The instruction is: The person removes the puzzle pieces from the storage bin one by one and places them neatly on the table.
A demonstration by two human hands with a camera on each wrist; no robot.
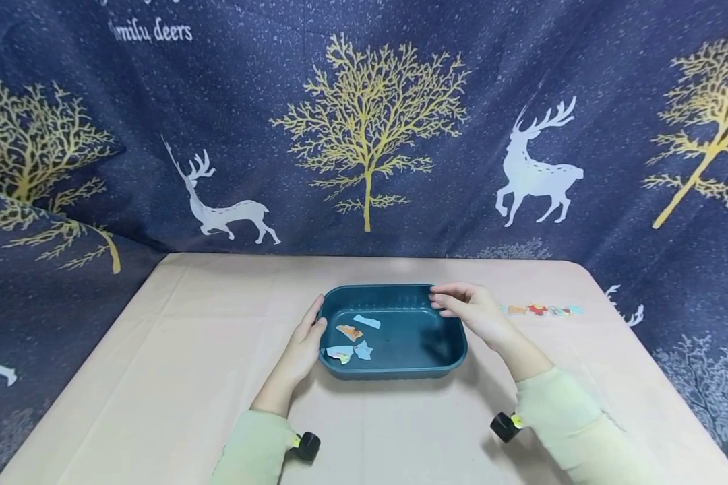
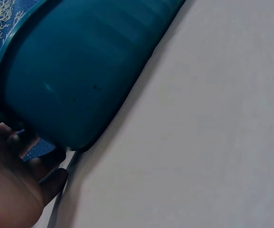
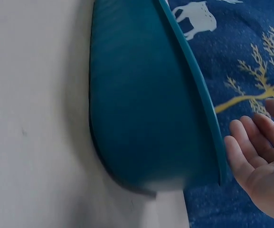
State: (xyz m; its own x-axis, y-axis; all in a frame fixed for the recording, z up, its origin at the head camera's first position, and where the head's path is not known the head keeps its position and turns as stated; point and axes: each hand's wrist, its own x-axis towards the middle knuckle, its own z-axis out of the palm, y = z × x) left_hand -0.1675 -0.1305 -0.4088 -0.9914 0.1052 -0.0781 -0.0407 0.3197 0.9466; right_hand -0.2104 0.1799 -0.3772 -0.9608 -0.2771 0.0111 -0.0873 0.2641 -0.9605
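A dark teal plastic basin (image 1: 400,372) is on the table in the head view. Inside its left half lie flat pieces: a pale blue strip (image 1: 367,322), an orange piece (image 1: 349,332), and pale blue irregular ones (image 1: 362,350) near the front. My left hand (image 1: 306,340) holds the basin's left end; in the left wrist view, the left hand (image 2: 18,175) has bent fingers against the end wall and its thumb at the rim. My right hand (image 1: 470,310) is over the far right rim. Its fingers (image 3: 246,142) curl loosely beside the rim in the right wrist view, with nothing visible in them.
A row of small colourful flat pieces (image 1: 536,310) lies on the table right of the basin. Pale cloth covers the table (image 1: 188,377). Behind it hangs a dark blue curtain (image 1: 230,121) with trees and deer. Black wrist cameras (image 1: 307,447) show below both sleeves.
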